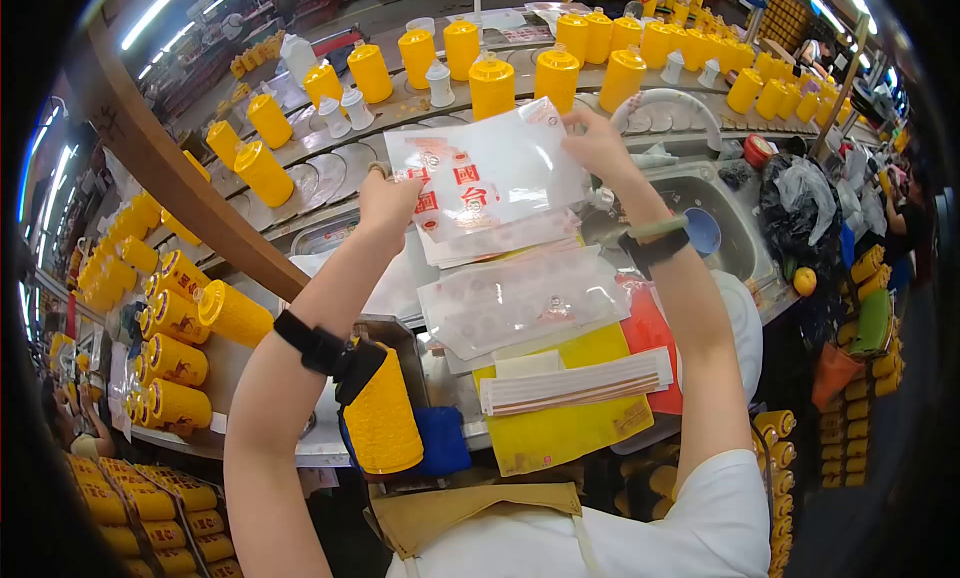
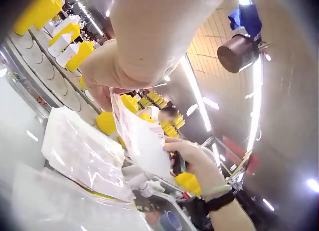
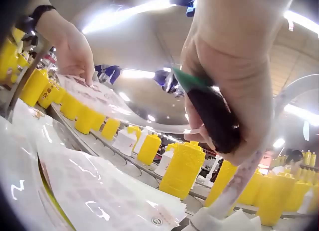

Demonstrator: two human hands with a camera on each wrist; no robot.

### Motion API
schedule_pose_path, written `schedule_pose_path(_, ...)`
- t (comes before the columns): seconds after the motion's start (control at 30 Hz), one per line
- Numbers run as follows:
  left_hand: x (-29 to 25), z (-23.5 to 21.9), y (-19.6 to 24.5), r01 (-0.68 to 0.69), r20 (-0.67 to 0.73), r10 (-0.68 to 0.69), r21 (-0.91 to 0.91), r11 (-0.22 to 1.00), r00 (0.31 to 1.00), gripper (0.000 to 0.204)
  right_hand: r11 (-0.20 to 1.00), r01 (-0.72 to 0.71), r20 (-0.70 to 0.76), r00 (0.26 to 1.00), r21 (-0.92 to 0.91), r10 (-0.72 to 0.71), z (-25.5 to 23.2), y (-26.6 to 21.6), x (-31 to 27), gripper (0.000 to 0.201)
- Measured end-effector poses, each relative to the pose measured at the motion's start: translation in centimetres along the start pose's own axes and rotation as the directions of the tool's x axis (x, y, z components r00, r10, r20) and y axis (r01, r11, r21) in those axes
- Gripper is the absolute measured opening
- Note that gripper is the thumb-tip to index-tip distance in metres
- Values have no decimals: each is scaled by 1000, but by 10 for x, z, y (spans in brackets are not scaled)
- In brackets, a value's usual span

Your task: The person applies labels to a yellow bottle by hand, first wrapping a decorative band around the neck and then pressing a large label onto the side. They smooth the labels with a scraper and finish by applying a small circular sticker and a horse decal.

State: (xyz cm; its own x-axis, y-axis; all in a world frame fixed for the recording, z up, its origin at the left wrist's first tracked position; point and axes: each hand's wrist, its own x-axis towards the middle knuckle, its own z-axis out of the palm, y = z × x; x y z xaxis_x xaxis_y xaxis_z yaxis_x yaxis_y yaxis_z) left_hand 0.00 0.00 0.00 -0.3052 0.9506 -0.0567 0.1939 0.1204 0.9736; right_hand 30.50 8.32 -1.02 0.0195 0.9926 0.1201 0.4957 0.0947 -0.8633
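In the head view, both hands hold a glossy white decal sheet [image 1: 500,168] with red printed characters up in front of the body. My left hand [image 1: 388,206] pinches its left edge, and my right hand [image 1: 600,146] grips the upper right edge. A black tool with a green tapered end [image 3: 207,106] also sits in the right hand, seen in the right wrist view. Below the lifted sheet lies a stack of similar translucent sheets [image 1: 520,303]. Nearer the body are a yellow sheet [image 1: 560,438] and a bundle of white strips with brown lines [image 1: 575,383].
A conveyor [image 1: 350,168] carrying yellow bottles [image 1: 492,88] and small white bottles curves behind the sheets. To the right stands a metal sink [image 1: 740,228] holding a blue bowl [image 1: 703,231]. One yellow bottle [image 1: 385,418] leans close by the left forearm. A wooden post [image 1: 180,168] slants across the left.
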Motion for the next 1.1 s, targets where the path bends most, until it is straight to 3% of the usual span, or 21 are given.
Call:
schedule_pose_path(0.07, 0, 12, 3, 129, -50, -131, -31, 991, 990, 45, 960, 113, -71, 988, -255, -135, 9, 7, 13, 38)
schedule_pose_path(0.1, 8, -3, -7, 135, -59, -133, 28, 990, 989, 45, 975, 90, -72, 992, -202, -106, 38, 16, 10, 38)
schedule_pose_path(0.17, 29, 11, -45, 152, -62, -139, 295, 944, 988, 47, 856, -19, -63, 998, -517, -16, 50, 23, 14, 36)
schedule_pose_path(0.2, 26, 17, -43, 173, -64, -160, 344, 923, 985, 53, 815, -74, -21, 997, -575, 76, 55, 18, 8, 37)
schedule_pose_path(0.23, 16, 20, -39, 175, -60, -164, 343, 923, 985, 53, 812, -77, -22, 997, -578, 79, 61, 19, 2, 37)
schedule_pose_path(0.3, -1, 19, -26, 52, -10, -54, 484, 874, 999, 59, 702, -53, 25, 995, -711, 100, 70, 20, -3, 40)
schedule_pose_path(0.33, -10, 14, -18, 59, -9, -62, 481, 875, 998, 59, 696, -34, 30, 996, -718, 80, 71, 22, -1, 37)
schedule_pose_path(0.4, -28, 4, 2, -73, 234, -35, 436, 897, 972, 82, 675, 4, 94, 991, -738, 97, 65, 26, 3, 35)
schedule_pose_path(0.5, -74, -18, 27, -305, 322, 197, 333, 892, 926, 83, 673, 113, 209, 976, -731, 63, 52, 30, 0, 34)
schedule_pose_path(0.57, -103, -39, 34, -427, 362, 326, 245, 871, 873, 78, 646, 261, 337, 941, -717, -6, 56, 57, 17, 36)
schedule_pose_path(0.63, -136, -59, 44, -464, 368, 374, 194, 864, 851, 76, 661, 216, 330, 943, -719, 52, 66, 74, 25, 39)
schedule_pose_path(0.7, -164, -79, 48, -525, 332, 473, 86, 847, 816, 71, 564, 248, 326, 944, -788, 41, 76, 83, 24, 39)
schedule_pose_path(0.8, -190, -114, 33, -543, 205, 532, -3, 840, 822, 71, 634, 246, 258, 963, -733, -75, 67, 62, -2, 36)
schedule_pose_path(0.87, -205, -141, 15, -478, 128, 473, 9, 878, 872, 67, 772, 408, 206, 913, -487, -353, 63, 61, -20, 33)
schedule_pose_path(0.93, -214, -163, -19, -353, 30, 355, -58, 934, 934, 64, 863, 423, 201, 904, -276, -378, 48, 17, -77, 33)
schedule_pose_path(0.97, -218, -171, -37, -285, 22, 284, 19, 958, 958, 63, 917, 353, 245, 920, -187, -305, 42, -3, -104, 32)
schedule_pose_path(1.0, -224, -173, -53, -209, 24, 209, 15, 978, 978, 64, 958, 269, 291, 929, -104, -229, 36, -17, -130, 32)
schedule_pose_path(1.1, -238, -167, -94, -2, 88, 5, -32, 999, 996, 70, 972, 234, 314, 924, -13, -219, 26, -29, -188, 32)
